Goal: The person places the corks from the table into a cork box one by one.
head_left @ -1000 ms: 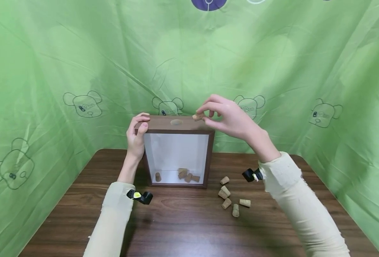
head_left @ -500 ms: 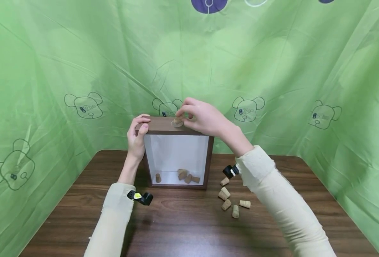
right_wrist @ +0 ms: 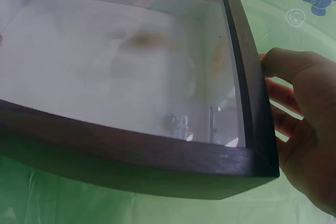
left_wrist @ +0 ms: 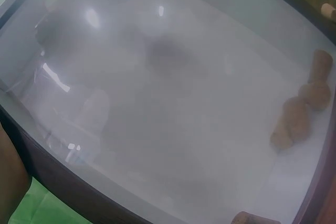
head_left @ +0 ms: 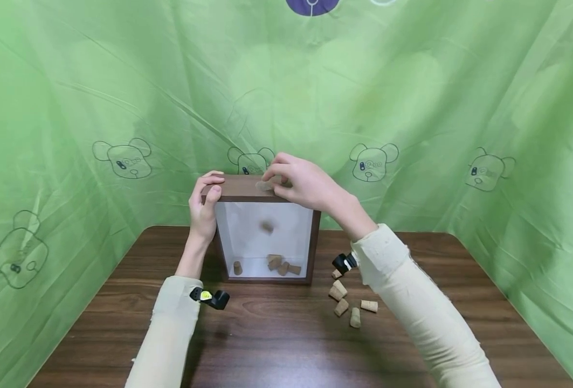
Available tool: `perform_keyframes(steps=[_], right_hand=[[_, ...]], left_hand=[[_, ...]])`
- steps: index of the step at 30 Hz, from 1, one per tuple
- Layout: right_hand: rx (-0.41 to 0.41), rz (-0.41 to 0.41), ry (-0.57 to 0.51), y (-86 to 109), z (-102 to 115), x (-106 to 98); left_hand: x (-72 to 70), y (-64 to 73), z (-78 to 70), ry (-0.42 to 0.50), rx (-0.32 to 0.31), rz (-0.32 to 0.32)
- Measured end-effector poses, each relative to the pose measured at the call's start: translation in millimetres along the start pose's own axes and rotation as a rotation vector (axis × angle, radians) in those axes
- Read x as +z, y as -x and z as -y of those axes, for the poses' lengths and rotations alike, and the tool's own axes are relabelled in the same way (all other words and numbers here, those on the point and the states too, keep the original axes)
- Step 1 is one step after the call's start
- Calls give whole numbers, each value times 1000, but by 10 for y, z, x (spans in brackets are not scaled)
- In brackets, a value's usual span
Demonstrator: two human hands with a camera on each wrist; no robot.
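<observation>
A brown shadow box frame (head_left: 233, 186) with a clear front and white back stands upright on the table. My left hand (head_left: 204, 207) grips its top left corner, thumb in front and fingers over the top. My right hand (head_left: 305, 183) is at the oval hole (head_left: 264, 186) in the top, fingers loosely bent with no cork seen between them. Inside the box, a blurred cork (head_left: 267, 227) is in mid-air below the hole. Several corks (head_left: 282, 268) lie on the box floor towards the right, and a single cork (head_left: 237, 268) stands at the left.
Several loose corks (head_left: 355, 317) lie on the dark wooden table (head_left: 267, 334) to the right of the box, one partly hidden by the right wrist camera (head_left: 342, 263). A green curtain (head_left: 412, 108) with bear drawings hangs behind and around the table.
My right hand has moved left from the box's right corner to the hole and let go of its cork. That cork now falls inside the box. My left hand keeps its grip.
</observation>
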State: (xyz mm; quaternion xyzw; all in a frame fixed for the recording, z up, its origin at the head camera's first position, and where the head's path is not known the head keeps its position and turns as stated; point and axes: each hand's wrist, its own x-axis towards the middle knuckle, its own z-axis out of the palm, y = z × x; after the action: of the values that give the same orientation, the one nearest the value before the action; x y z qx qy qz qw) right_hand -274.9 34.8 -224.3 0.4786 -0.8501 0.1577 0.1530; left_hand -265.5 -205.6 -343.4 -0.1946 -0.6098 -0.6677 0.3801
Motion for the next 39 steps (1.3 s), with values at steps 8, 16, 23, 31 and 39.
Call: perform_keyframes(steps=[8, 16, 23, 31, 39], right_hand=[[-7, -91, -46, 216, -21, -67], [-47, -217, -104, 485, -100, -126], [-44, -280, -144, 676, -178, -123], [1, -325, -151, 879, -287, -85], [86, -354, -135, 1086, -398, -78]], left_hand=[[-50, -30, 169, -3, -7, -1], [26, -6, -81, -14, -3, 6], [34, 9, -164, -2, -4, 0], [-45, -37, 79, -4, 3, -3], [26, -1, -153, 9, -7, 7]])
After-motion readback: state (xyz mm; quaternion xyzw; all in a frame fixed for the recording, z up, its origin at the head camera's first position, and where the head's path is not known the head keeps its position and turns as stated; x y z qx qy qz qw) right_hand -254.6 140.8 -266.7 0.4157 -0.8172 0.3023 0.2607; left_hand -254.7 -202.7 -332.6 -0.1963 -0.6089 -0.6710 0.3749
